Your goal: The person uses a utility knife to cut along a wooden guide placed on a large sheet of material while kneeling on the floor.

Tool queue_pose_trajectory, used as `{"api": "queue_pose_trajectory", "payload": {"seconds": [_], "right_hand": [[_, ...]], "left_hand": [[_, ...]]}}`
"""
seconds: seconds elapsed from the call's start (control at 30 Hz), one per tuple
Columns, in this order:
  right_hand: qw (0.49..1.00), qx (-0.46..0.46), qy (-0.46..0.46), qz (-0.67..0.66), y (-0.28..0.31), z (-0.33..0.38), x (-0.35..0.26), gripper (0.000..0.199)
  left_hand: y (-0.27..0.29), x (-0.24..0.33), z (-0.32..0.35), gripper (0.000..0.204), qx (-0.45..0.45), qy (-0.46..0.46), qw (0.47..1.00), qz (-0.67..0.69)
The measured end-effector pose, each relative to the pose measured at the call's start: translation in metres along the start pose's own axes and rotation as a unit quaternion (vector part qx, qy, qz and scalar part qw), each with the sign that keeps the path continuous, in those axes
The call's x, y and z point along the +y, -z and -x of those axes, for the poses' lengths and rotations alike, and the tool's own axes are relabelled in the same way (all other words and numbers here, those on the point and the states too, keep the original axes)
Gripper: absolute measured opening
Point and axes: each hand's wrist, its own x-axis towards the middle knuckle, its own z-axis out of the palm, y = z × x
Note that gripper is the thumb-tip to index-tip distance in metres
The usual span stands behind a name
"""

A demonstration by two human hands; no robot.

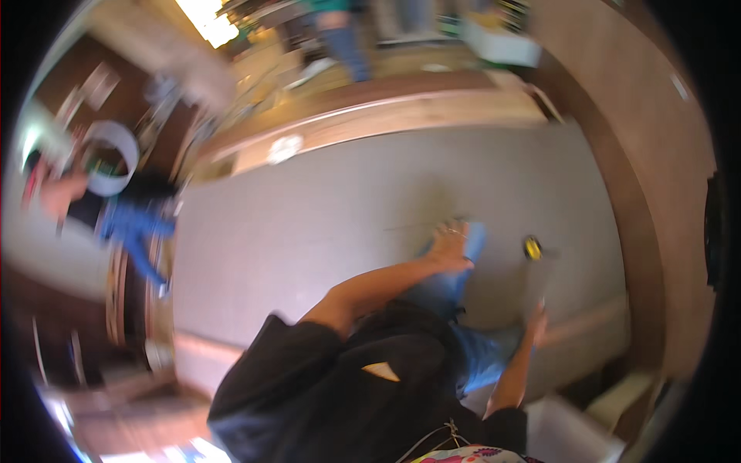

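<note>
My left hand [450, 245] lies on my bent knee in blue jeans, its fingers stretched out and holding nothing that I can see. Lower and to the right, my right hand [538, 322] is low over the board, smeared by motion; whether it holds anything I cannot make out. Just beyond it a yellow and black tape measure [532, 248] rests on the large grey board [293, 224], apart from both hands. My knee presses on that same board.
A wooden edge [370, 119] runs along the board's far side, with a small white round thing [285, 149] on it. A brown panel [617, 139] rises at the right. A person in blue jeans [131, 224] is at the left; another person [340, 38] stands beyond the far edge.
</note>
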Motion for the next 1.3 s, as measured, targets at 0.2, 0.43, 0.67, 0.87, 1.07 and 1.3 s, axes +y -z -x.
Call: {"api": "queue_pose_trajectory", "payload": {"seconds": [0.2,0.43,0.67,0.87,1.07,1.3], "right_hand": [[0.91,0.241,-0.172,-0.29,0.038,0.03,0.053,0.061],[0.779,0.368,-0.318,-0.396,0.063,0.082,0.178,0.05],[0.81,0.293,-0.392,-0.324,0.016,0.117,0.26,0.061],[0.785,0.245,-0.419,-0.385,0.018,0.067,0.271,0.063],[0.879,0.264,-0.338,-0.207,0.054,0.02,0.276,0.055],[0.873,0.135,-0.394,-0.254,0.088,-0.058,0.285,0.028]], "left_hand": [[-0.026,0.026,0.003,0.121,-0.02,-0.073,0.996,-0.043],[-0.046,0.095,-0.002,0.118,-0.115,-0.103,0.977,-0.145],[-0.131,0.215,-0.01,0.089,-0.219,-0.361,0.877,-0.23],[-0.227,0.353,-0.027,0.071,-0.282,-0.458,0.835,-0.113],[-0.305,0.487,-0.052,0.092,-0.286,-0.499,0.811,-0.104],[-0.351,0.551,-0.101,0.112,-0.255,-0.597,0.739,-0.182]]}}
